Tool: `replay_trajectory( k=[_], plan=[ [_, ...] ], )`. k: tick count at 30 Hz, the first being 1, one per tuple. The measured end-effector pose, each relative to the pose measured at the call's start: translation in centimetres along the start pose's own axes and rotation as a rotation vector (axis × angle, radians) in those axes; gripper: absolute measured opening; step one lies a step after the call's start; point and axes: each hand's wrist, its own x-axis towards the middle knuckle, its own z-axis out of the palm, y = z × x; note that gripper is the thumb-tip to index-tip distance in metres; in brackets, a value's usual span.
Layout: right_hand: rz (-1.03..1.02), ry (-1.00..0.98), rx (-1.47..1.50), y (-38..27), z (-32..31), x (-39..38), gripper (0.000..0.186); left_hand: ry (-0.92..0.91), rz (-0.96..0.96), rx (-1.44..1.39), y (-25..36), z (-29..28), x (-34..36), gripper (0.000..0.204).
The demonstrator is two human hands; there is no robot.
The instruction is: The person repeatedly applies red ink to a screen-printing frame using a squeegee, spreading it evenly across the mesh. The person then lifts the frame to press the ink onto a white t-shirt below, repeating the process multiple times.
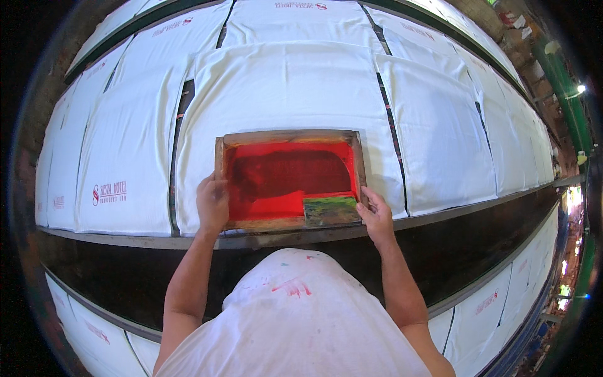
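Observation:
A wooden screen-printing frame (290,136), its inside covered in red ink with a darker patch, lies over the near edge of a white cloth (282,88). My left hand (213,202) is closed on the frame's left side, its fingers partly hidden by the rim. On the right side, my right hand (375,213) grips the lower part of the rim, thumb towards the inside. By that thumb, a flat paint-stained squeegee (330,210), greenish and brown, rests in the frame's near right corner. The cloth directly under the frame is hidden.
More white cloths (440,125) lie side by side on the long table, several with small red prints, dark gaps between them. A ledge (282,240) runs along the near edge. Behind me stands another table with printed cloths (477,314). A green beam (562,94) is at right.

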Motion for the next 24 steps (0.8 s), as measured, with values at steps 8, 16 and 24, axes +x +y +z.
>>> replay_trajectory(
  k=[8, 16, 24],
  plan=[
    [-0.026, 0.012, 0.23, -1.5, -0.5, -1.2, 0.052, 0.088, 0.116, -0.108, 2.4, -1.0, -0.2, 0.021],
    [-0.212, -0.297, 0.493, -3.4, 0.4, 0.2, 0.053, 0.17, 0.004, -0.083, 3.2, -10.6, -2.4, 0.01],
    [-0.43, -0.88, 0.394, -8.0, 5.8, 3.0, 0.066, 0.421, -0.221, -0.023, 6.1, -23.4, -17.8, 0.015]
  ],
)
